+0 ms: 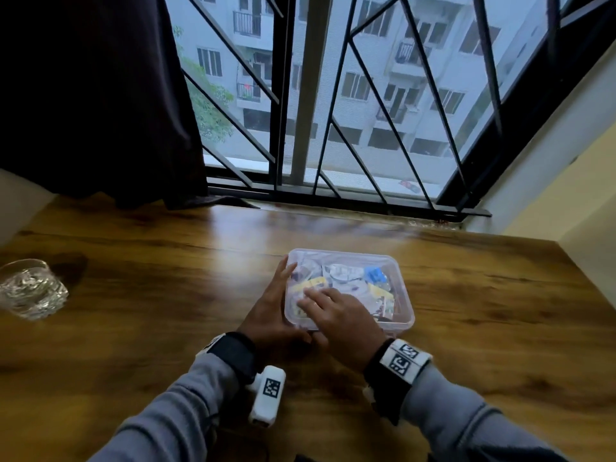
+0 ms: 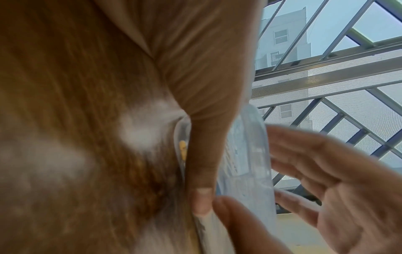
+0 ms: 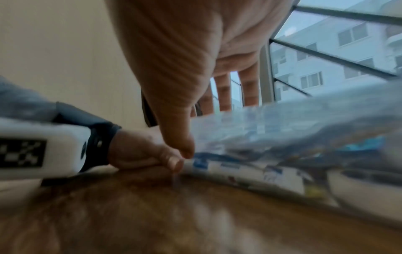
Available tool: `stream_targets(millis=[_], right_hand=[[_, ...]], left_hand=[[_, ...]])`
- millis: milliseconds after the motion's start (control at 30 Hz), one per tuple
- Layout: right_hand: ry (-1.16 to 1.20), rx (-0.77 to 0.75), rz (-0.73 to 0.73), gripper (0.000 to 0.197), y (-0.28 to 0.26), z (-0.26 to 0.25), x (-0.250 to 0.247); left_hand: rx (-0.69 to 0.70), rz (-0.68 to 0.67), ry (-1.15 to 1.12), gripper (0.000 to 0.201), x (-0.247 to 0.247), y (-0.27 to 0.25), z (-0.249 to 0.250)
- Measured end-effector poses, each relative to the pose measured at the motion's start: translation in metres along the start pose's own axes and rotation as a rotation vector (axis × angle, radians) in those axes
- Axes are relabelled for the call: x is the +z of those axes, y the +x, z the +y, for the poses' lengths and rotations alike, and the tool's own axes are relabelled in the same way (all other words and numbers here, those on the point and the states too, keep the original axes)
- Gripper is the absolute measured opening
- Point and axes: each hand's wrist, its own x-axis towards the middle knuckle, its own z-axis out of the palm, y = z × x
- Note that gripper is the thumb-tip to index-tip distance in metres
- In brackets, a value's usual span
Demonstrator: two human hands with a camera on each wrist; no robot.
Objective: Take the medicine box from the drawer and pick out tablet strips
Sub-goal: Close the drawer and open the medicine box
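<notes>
The clear plastic medicine box sits on the wooden tabletop, lid on, near the window grille; packets and tablet strips show through the lid, too blurred to tell apart. The left hand lies against the box's left side, fingers straight along the wall, thumb at the near corner; its grip is relaxed, pressing rather than clasping. The right hand rests on top of the lid, fingers spread flat, thumb down at the near edge beside the left thumb; its grip is likewise released. A glass stands well apart at the tabletop's left edge; a dark curtain hangs behind.
</notes>
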Motion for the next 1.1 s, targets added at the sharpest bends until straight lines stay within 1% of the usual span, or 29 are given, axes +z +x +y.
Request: stream_targets(millis=[33, 100, 167, 233, 267, 333, 400, 467, 533, 600, 667, 700, 733, 767, 800, 867, 933, 1033, 1100], right_hand=[[-0.023, 0.0, 0.004, 0.037, 0.005, -0.006, 0.003], [-0.038, 0.015, 0.014, 0.038, 0.01, -0.012, 0.008], [-0.09, 0.003, 0.041, 0.035, 0.013, -0.013, 0.011], [-0.159, -0.036, 0.061, 0.029, 0.013, -0.016, 0.014], [-0.201, -0.044, 0.057, 0.03, 0.013, -0.018, 0.016], [-0.289, -0.051, 0.025, 0.038, 0.014, -0.022, 0.021], [-0.322, -0.017, -0.042, 0.042, 0.016, -0.027, 0.027], [-0.295, 0.044, -0.099, 0.042, 0.018, -0.031, 0.032], [-0.286, 0.059, -0.113, 0.044, 0.02, -0.034, 0.034], [-0.31, 0.015, -0.074, 0.046, 0.019, -0.034, 0.035], [-0.299, -0.05, -0.001, 0.048, 0.016, -0.029, 0.032], [-0.283, -0.082, 0.037, 0.046, 0.014, -0.025, 0.028], [-0.257, -0.108, 0.071, 0.041, 0.01, -0.02, 0.022], [-0.203, -0.128, 0.102, 0.035, 0.005, -0.014, 0.015], [-0.13, -0.135, 0.129, 0.036, 0.0, -0.006, 0.009], [-0.007, -0.086, 0.146, 0.053, -0.013, 0.009, 0.004], [0.014, 0.018, 0.14, 0.061, -0.028, 0.024, 0.001], [-0.008, 0.138, 0.106, 0.058, -0.045, 0.044, -0.005], [-0.012, 0.166, 0.094, 0.048, -0.054, 0.055, -0.012]], left_hand=[[-0.038, -0.016, 0.007, 0.137, 0.0, 0.0, 0.001], [-0.119, -0.07, -0.075, 0.146, 0.002, -0.001, 0.004], [-0.128, -0.095, -0.099, 0.147, 0.003, -0.001, 0.006], [-0.109, -0.085, -0.095, 0.143, 0.005, -0.001, 0.008], [-0.1, -0.072, -0.108, 0.139, 0.005, 0.0, 0.008], [-0.083, -0.041, -0.14, 0.127, 0.004, 0.0, 0.012], [-0.07, -0.018, -0.125, 0.119, 0.005, 0.001, 0.015], [-0.078, -0.008, -0.087, 0.114, 0.004, 0.0, 0.016], [-0.093, 0.0, -0.081, 0.11, 0.003, -0.001, 0.014], [-0.106, 0.009, -0.086, 0.111, 0.003, -0.001, 0.016], [-0.085, 0.016, -0.091, 0.109, 0.004, -0.001, 0.021], [-0.07, 0.017, -0.101, 0.106, 0.005, -0.001, 0.023], [-0.059, 0.017, -0.115, 0.107, 0.005, -0.001, 0.025], [-0.047, 0.014, -0.131, 0.112, 0.005, -0.001, 0.026], [-0.039, 0.006, -0.141, 0.117, 0.004, -0.001, 0.026], [-0.036, -0.003, -0.155, 0.123, 0.004, -0.003, 0.027], [-0.047, 0.002, -0.17, 0.121, 0.004, -0.004, 0.027], [-0.064, 0.017, -0.187, 0.12, 0.005, -0.004, 0.029], [-0.067, 0.015, -0.179, 0.119, 0.005, -0.003, 0.027]])
